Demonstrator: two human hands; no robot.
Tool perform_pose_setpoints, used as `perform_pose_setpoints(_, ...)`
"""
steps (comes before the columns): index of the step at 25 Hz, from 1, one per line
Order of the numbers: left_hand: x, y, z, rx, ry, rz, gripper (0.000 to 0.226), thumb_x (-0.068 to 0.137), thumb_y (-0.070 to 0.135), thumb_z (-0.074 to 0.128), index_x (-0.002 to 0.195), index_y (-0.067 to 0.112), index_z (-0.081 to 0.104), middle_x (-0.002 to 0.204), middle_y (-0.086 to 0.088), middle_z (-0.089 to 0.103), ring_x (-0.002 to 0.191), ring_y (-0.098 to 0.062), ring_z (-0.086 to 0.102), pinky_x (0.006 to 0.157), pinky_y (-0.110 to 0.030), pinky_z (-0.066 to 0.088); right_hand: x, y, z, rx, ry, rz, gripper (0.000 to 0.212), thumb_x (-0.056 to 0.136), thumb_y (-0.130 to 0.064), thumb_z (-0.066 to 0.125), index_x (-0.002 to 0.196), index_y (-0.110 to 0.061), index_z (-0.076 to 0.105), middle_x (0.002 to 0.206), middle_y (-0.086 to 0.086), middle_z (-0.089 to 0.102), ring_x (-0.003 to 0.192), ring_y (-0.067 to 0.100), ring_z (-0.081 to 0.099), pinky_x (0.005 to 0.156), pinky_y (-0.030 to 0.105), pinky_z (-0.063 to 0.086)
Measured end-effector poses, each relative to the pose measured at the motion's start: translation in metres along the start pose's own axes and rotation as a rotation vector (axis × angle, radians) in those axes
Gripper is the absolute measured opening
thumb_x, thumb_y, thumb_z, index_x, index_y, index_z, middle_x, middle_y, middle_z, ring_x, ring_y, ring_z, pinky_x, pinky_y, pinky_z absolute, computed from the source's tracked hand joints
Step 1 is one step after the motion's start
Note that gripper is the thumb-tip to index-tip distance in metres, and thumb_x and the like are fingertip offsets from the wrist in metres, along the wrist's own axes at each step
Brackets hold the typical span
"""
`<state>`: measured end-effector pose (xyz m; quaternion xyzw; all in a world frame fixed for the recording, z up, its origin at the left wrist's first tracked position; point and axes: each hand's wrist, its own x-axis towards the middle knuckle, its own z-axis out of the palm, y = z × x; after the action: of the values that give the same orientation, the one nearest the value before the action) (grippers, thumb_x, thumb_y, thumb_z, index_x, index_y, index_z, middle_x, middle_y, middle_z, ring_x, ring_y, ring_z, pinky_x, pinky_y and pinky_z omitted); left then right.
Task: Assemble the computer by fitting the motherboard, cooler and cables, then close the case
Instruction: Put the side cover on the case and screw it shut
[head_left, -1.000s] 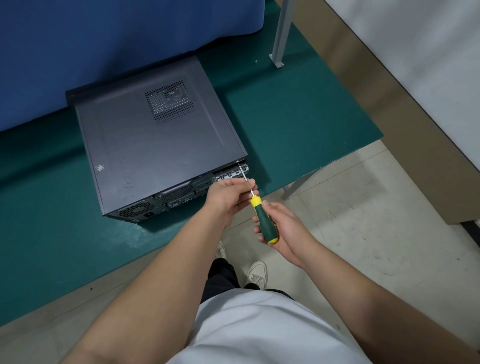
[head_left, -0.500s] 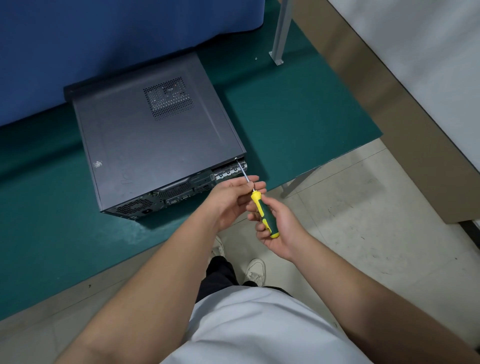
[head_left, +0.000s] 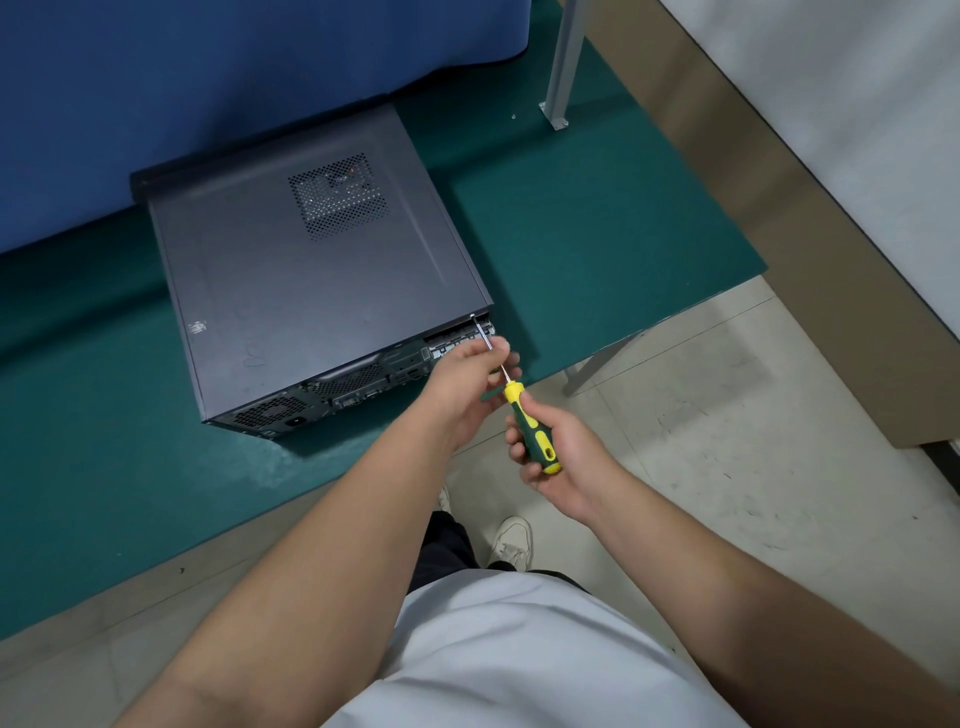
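Note:
A dark grey computer case (head_left: 311, 280) lies flat on the green table mat (head_left: 597, 249), its side panel on and its rear ports facing me. My right hand (head_left: 558, 449) grips the green and yellow handle of a screwdriver (head_left: 530, 431). The metal shaft runs up to the case's rear top right corner, where the tip meets the panel edge. My left hand (head_left: 462, 387) pinches the shaft just behind the tip, its fingers partly blurred.
A blue partition (head_left: 234, 78) stands behind the case. A grey metal post (head_left: 563, 62) is bolted to the mat at the back right. The table's front edge runs just below my hands, with tiled floor (head_left: 727, 441) and my shoes beneath.
My right hand slid back down the handle and turned it. The left hand's fingers shifted on the shaft. The screwdriver tip stays at the same corner of the case.

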<state>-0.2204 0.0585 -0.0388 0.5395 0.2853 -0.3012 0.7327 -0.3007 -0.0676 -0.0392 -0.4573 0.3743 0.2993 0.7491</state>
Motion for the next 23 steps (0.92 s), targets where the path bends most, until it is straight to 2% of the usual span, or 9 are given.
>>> perform_pose_setpoints(2,-0.001,0.002,-0.005,-0.142,-0.07,-0.003,0.026,0.101,0.0,0.057,0.125,0.01,0.06,0.112,-0.01,0.077,0.1,-0.026,0.076,0.085,-0.04,0.062,0.001,-0.002,-0.003,0.176,-0.111,0.121,0.036,0.094,-0.046,0.064,0.082,-0.013,0.071,0.073,-0.001,0.061,0.055,0.007,0.049,0.042,0.017,0.032)
perform_pose_setpoints(4,-0.002,0.005,-0.007,-0.171,-0.078,0.028,0.036,0.101,-0.008,0.05,0.133,0.008,0.056,0.114,-0.015,0.076,0.1,-0.03,0.076,0.084,-0.039,0.063,0.003,-0.003,-0.002,0.153,-0.127,0.12,0.038,0.095,-0.047,0.062,0.084,-0.012,0.07,0.075,0.002,0.063,0.052,0.008,0.048,0.041,0.017,0.034)
perform_pose_setpoints(8,-0.003,0.007,0.0,-0.082,0.032,0.077,0.042,0.1,-0.011,0.05,0.136,0.009,0.052,0.109,-0.016,0.076,0.088,-0.028,0.078,0.073,-0.034,0.064,0.004,0.009,0.005,-0.572,0.188,-0.421,0.022,0.095,-0.039,0.069,0.097,-0.023,0.054,0.093,0.004,0.066,0.059,0.011,0.064,0.044,0.021,0.048)
perform_pose_setpoints(10,-0.004,0.006,0.004,-0.071,0.084,0.1,0.043,0.099,-0.011,0.053,0.135,0.013,0.05,0.107,-0.014,0.076,0.084,-0.026,0.078,0.069,-0.033,0.063,0.006,0.015,0.007,-0.673,0.307,-0.601,0.021,0.093,-0.031,0.072,0.093,-0.023,0.053,0.085,0.003,0.063,0.062,0.014,0.067,0.044,0.023,0.052)
perform_pose_setpoints(12,-0.005,0.006,0.006,-0.078,0.124,0.113,0.046,0.097,-0.011,0.057,0.134,0.016,0.049,0.106,-0.013,0.076,0.078,-0.023,0.078,0.066,-0.032,0.063,0.008,0.011,0.01,-0.459,0.301,-0.511,0.015,0.096,-0.026,0.069,0.091,-0.016,0.058,0.082,0.004,0.066,0.058,0.013,0.067,0.046,0.024,0.051)
perform_pose_setpoints(16,-0.004,0.009,0.003,-0.063,0.17,0.113,0.052,0.092,-0.007,0.069,0.13,0.023,0.053,0.1,-0.006,0.078,0.08,-0.018,0.078,0.061,-0.029,0.061,0.002,-0.005,0.004,0.065,-0.041,-0.008,0.027,0.102,-0.033,0.057,0.093,-0.011,0.07,0.077,0.001,0.063,0.056,0.009,0.055,0.045,0.02,0.042)
perform_pose_setpoints(18,-0.004,0.009,0.003,-0.066,0.184,0.118,0.051,0.09,-0.006,0.071,0.127,0.025,0.054,0.096,-0.004,0.079,0.078,-0.017,0.078,0.059,-0.027,0.06,0.001,-0.007,0.0,0.175,-0.115,0.065,0.031,0.102,-0.037,0.056,0.094,-0.012,0.071,0.075,0.0,0.061,0.055,0.009,0.051,0.043,0.018,0.039)
perform_pose_setpoints(20,-0.005,0.009,0.005,-0.058,0.19,0.123,0.049,0.089,-0.007,0.071,0.124,0.024,0.055,0.095,-0.004,0.079,0.076,-0.017,0.078,0.06,-0.027,0.061,0.003,-0.003,0.002,-0.123,-0.013,-0.147,0.028,0.1,-0.042,0.06,0.099,-0.015,0.065,0.08,0.002,0.063,0.055,0.01,0.052,0.043,0.021,0.04)
perform_pose_setpoints(23,-0.004,0.008,0.006,-0.042,0.207,0.138,0.048,0.088,-0.006,0.073,0.121,0.024,0.055,0.097,-0.006,0.077,0.077,-0.018,0.078,0.065,-0.031,0.063,0.007,0.004,0.007,-0.76,0.326,-0.582,0.029,0.089,-0.042,0.074,0.095,-0.02,0.056,0.082,0.001,0.066,0.064,0.018,0.063,0.051,0.034,0.051)
